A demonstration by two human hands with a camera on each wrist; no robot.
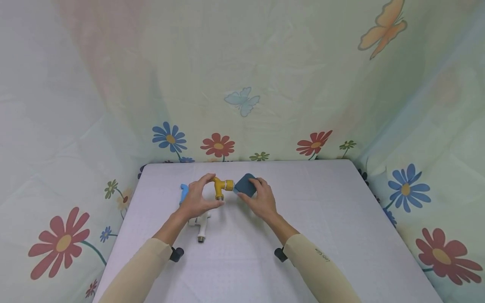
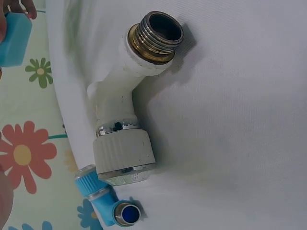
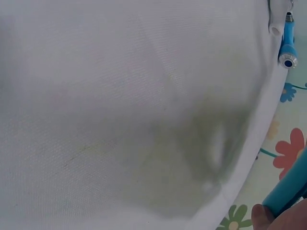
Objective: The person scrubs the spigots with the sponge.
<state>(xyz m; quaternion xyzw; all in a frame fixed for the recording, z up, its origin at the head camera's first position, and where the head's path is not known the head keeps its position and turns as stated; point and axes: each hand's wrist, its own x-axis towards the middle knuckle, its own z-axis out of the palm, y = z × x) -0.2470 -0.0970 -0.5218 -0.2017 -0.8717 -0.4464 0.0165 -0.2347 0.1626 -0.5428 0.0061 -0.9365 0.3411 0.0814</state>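
"What does the left grip point(image 1: 198, 198) have?"

"A yellow tap point(image 1: 219, 187), held between the thumb on the near side and the fingers on the far side. The tap's ribbed end points toward the right grip point(image 1: 262, 200)."

"And that one?"

"It pinches a blue block point(image 1: 245, 185) between thumb and fingers, close by the tap's ribbed end. I can't tell whether the two touch."

"Anything else around the left grip?"

"Nearer the person, a white tap point(image 1: 202, 227) lies on the table point(image 1: 326, 210), partly covered by that hand in the head view; its threaded metal end shows plainly in the left wrist view. Just left of the same grip is a blue tap point(image 1: 184, 191), also partly hidden."
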